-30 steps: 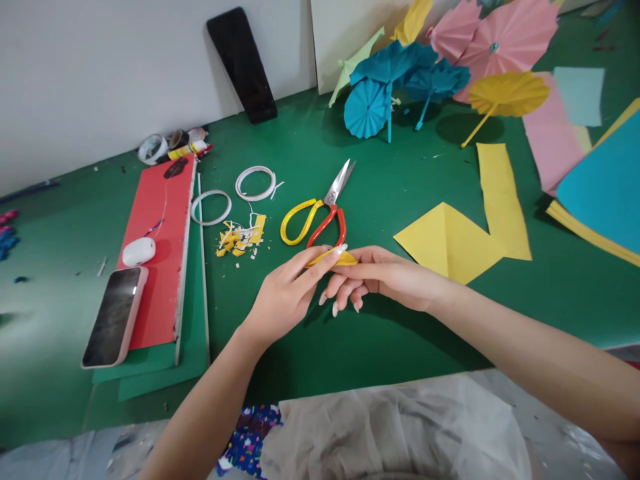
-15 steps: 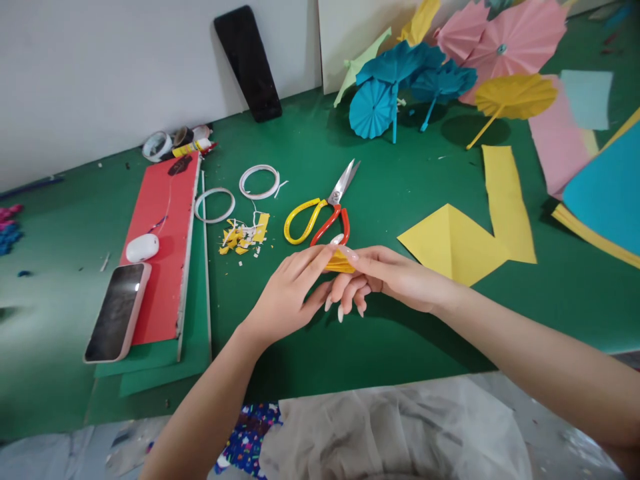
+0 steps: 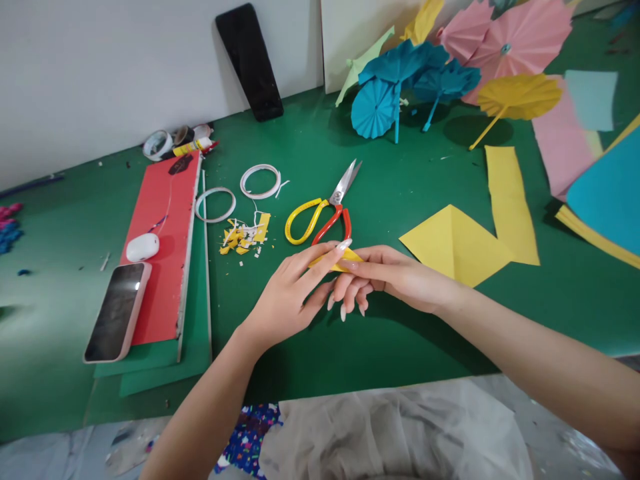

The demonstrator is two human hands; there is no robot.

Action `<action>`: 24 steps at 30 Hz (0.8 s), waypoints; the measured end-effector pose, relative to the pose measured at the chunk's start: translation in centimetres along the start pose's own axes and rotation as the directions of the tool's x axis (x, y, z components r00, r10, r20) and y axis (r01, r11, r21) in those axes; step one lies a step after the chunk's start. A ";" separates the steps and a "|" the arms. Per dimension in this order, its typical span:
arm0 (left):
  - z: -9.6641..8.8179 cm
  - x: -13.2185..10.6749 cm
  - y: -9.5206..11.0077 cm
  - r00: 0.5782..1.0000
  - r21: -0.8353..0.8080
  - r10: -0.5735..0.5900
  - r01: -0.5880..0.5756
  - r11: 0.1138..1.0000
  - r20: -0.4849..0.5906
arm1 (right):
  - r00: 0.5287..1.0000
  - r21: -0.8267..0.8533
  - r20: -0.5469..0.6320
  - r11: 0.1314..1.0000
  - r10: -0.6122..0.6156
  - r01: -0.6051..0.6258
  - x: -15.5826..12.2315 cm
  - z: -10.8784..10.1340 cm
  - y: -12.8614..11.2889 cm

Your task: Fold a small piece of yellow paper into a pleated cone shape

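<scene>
A small folded piece of yellow paper (image 3: 351,256) is pinched between both hands above the green tabletop, mostly covered by the fingers. My left hand (image 3: 295,283) grips its left part with thumb below and fingers on top. My right hand (image 3: 395,273) holds the right part, thumb across it, the other fingers curled beneath. Scissors (image 3: 336,200) with one yellow and one red handle lie just beyond the fingertips, blades slightly apart. Right of my right hand rests a creased yellow paper square (image 3: 450,243), touching a yellow paper strip (image 3: 511,203).
Paper umbrellas (image 3: 400,73) in several colours stand at the back right. Two tape rolls (image 3: 261,181) and yellow paper scraps (image 3: 245,233) lie left of the scissors. Farther left are a red board (image 3: 163,287), a white earbud case (image 3: 143,247) and a phone (image 3: 117,312). Blue paper (image 3: 613,190) lies far right.
The fingers have shifted on the folded yellow paper; its edge now slants, and the left fingertips reach slightly farther right. The things on the table stay where they were.
</scene>
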State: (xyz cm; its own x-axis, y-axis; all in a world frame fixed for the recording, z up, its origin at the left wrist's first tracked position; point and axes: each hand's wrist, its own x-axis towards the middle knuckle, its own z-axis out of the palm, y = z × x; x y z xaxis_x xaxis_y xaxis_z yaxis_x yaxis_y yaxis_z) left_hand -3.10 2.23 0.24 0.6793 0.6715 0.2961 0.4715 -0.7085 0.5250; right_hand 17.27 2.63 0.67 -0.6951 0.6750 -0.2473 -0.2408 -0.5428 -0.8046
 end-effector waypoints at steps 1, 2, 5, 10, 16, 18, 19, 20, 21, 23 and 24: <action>0.0 0.0 0.0 1.000 -0.006 0.002 -0.002 1.000 0.000 | 1.000 0.003 0.001 1.000 0.001 -0.001 0.0 0.0 0.0; -0.1 0.0 0.0 1.000 -0.014 0.003 -0.003 1.000 0.000 | 1.000 0.007 0.003 1.000 0.002 -0.002 0.0 -0.1 0.0; -0.1 0.1 0.1 1.000 -0.038 -0.002 0.002 0.999 -0.010 | 1.000 0.012 0.015 1.000 0.004 -0.004 -0.1 -0.1 -0.2; 0.1 0.1 0.0 1.000 -0.050 -0.002 0.002 0.999 -0.002 | 1.000 -0.008 0.020 1.000 -0.017 0.018 -0.2 -0.1 -0.2; 0.4 -0.1 0.5 0.999 -0.106 -0.014 0.011 0.994 -0.031 | 0.985 -0.158 -0.055 0.975 -0.166 0.156 0.2 0.2 0.6; 0.1 0.0 0.8 0.996 -0.249 -0.085 0.088 0.965 0.021 | 0.977 -0.244 -0.078 0.954 -0.198 0.174 0.2 0.2 0.7; -0.2 0.0 0.9 0.990 -0.344 -0.124 0.137 0.929 0.062 | 0.977 -0.277 -0.081 0.946 -0.200 0.170 0.2 0.2 0.7; -0.5 0.1 0.9 0.983 -0.442 -0.154 0.184 0.878 0.104 | 0.978 -0.302 -0.078 0.940 -0.192 0.160 0.2 0.2 0.6; -0.9 0.1 0.9 0.974 -0.532 -0.175 0.224 0.816 0.141 | 0.981 -0.322 -0.073 0.935 -0.178 0.146 0.2 0.2 0.6; -1.6 0.0 0.6 0.958 -0.649 -0.229 0.286 0.704 0.174 | 0.987 -0.352 -0.068 0.929 -0.144 0.112 0.1 0.2 0.5; -1.9 0.0 0.4 0.946 -0.669 -0.275 0.318 0.672 0.173 | 0.989 -0.361 -0.069 0.928 -0.129 0.096 0.1 0.2 0.5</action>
State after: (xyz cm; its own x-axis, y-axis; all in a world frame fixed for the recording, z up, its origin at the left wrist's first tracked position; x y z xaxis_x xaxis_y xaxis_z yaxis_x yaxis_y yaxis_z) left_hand -3.98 2.37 1.97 0.6100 0.7924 -0.0021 0.1567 -0.1180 0.9806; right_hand 16.93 2.37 0.34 -0.6098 0.7724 -0.1776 -0.0462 -0.2584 -0.9649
